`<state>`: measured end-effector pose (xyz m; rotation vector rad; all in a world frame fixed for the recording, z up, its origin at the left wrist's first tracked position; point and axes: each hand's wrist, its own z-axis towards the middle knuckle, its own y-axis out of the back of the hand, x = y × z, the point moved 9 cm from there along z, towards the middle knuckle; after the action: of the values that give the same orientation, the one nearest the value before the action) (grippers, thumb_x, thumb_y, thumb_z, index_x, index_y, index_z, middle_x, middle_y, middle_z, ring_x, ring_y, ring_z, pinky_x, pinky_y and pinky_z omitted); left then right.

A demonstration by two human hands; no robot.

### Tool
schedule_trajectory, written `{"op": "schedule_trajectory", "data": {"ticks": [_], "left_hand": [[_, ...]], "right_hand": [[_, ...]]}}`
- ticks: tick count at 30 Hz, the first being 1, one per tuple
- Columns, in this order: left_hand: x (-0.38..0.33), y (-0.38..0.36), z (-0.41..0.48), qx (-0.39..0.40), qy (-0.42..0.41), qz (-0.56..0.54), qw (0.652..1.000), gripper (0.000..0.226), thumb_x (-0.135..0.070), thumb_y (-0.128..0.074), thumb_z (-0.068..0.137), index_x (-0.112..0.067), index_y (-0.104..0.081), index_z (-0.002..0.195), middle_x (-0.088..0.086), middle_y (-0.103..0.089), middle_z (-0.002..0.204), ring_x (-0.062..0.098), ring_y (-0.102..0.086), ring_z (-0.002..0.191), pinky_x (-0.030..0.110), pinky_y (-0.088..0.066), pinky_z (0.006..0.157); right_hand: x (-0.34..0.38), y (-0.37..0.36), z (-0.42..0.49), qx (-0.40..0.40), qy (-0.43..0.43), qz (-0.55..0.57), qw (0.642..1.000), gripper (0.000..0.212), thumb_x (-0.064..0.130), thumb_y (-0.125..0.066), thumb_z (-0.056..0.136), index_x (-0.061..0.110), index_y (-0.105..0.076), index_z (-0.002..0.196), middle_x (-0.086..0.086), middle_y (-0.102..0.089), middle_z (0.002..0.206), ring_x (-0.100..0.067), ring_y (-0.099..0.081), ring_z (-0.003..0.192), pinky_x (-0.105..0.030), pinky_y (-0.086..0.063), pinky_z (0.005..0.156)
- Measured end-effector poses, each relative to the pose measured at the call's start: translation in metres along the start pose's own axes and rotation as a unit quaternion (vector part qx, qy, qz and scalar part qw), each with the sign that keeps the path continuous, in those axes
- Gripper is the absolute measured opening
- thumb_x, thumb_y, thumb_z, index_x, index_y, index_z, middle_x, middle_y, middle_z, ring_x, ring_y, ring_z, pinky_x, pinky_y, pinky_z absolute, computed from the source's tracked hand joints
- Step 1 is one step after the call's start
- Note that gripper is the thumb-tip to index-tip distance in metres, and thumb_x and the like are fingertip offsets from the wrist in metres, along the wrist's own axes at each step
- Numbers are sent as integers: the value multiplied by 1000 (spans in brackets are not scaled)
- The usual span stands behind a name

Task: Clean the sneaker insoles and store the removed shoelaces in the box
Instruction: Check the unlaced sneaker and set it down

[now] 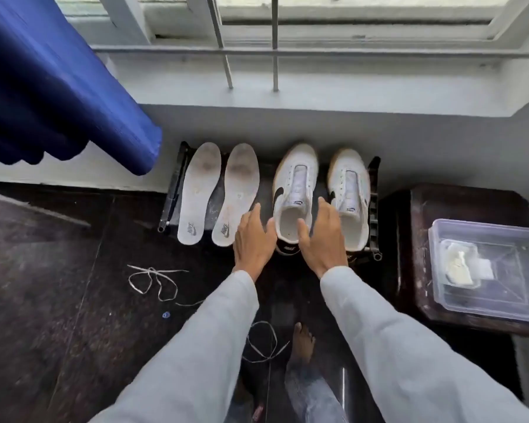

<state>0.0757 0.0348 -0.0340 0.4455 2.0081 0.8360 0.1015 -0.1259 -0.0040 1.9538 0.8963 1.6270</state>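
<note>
Two white insoles (199,193) (239,195) with grey stains lie side by side on a low black rack (173,190). To their right stand two white laceless sneakers (295,184) (350,190). My left hand (252,239) and my right hand (322,236) hover open on either side of the left sneaker's heel, holding nothing. One loose shoelace (155,279) lies on the dark floor at left, another shoelace (263,341) lies between my arms. A clear plastic box (483,270) sits on a dark stool at right.
The dark stool (409,239) stands right of the rack. A white cloth (458,264) lies inside the box. A blue curtain (58,87) hangs at upper left. A window ledge with bars (275,71) runs behind the rack. My bare foot (301,340) is on the floor.
</note>
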Motion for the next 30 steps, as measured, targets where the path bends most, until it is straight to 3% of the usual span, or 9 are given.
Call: {"op": "schedule_trajectory", "data": {"ticks": [3,6,10,14,17,20,23,27,30], "left_hand": [[4,-15,20,27,19,-21,999,58,-34,-52,101,-14,-38,153,12,-51,150,28,-46,140,43,-38,116],[0,-28,29,44,23,-37,998,51,-32,-54,99,-12,-48,146,13,-60,139,30,-57,128,44,-47,108],[-6,-35,35,24,-10,-13,1000,25,-23,-60,95,-14,-67,118,7,-74,109,26,-65,104,32,-46,81],[-3,-36,41,0,-16,25,1000,15,-24,-68,90,-10,-72,95,7,-75,85,27,-64,83,37,-50,76],[-3,-34,44,-7,-11,36,999,13,-19,-66,90,-8,-72,89,8,-73,79,24,-56,73,34,-45,70],[-6,-31,42,-12,3,40,999,12,-14,-64,89,-5,-72,87,12,-71,78,28,-56,73,32,-40,68],[0,-29,40,-23,32,32,999,8,-15,-66,87,-11,-71,82,12,-74,81,32,-64,81,36,-48,73],[10,-18,22,-42,58,-13,997,23,-16,-70,87,-15,-78,108,7,-79,96,30,-70,99,43,-55,94],[15,-9,-6,-55,60,-50,995,22,-13,-71,88,-11,-77,109,8,-79,99,28,-72,100,41,-56,95]], "right_hand": [[-8,-13,20,8,-40,0,999,58,19,-53,97,2,-30,148,-16,-43,148,-29,-39,138,-33,-33,111],[-16,-24,29,4,-60,-28,998,38,16,-54,93,0,-44,126,-19,-58,121,-36,-56,112,-38,-43,89],[-33,-31,36,12,-97,-48,994,16,13,-54,94,1,-49,103,-17,-62,98,-35,-60,91,-33,-37,70],[-40,-36,42,21,-103,-64,992,16,15,-54,96,-1,-54,98,-21,-63,95,-38,-60,91,-37,-42,70],[-43,-37,45,21,-101,-67,992,14,13,-54,95,-1,-55,93,-22,-62,93,-37,-58,88,-33,-35,67],[-41,-34,42,4,-90,-64,994,15,10,-51,94,7,-46,81,-19,-60,85,-30,-49,74,-31,-31,64],[-39,-34,38,-13,-68,-44,997,17,7,-49,92,8,-43,76,-17,-57,75,-27,-44,68,-32,-30,62],[-26,-30,24,-17,-16,-23,999,19,7,-50,92,14,-40,78,-7,-47,66,-24,-41,64,-28,-27,59],[-18,-26,3,-25,15,-2,1000,21,4,-51,92,13,-39,77,5,-36,56,-22,-38,59,-26,-29,57]]}}
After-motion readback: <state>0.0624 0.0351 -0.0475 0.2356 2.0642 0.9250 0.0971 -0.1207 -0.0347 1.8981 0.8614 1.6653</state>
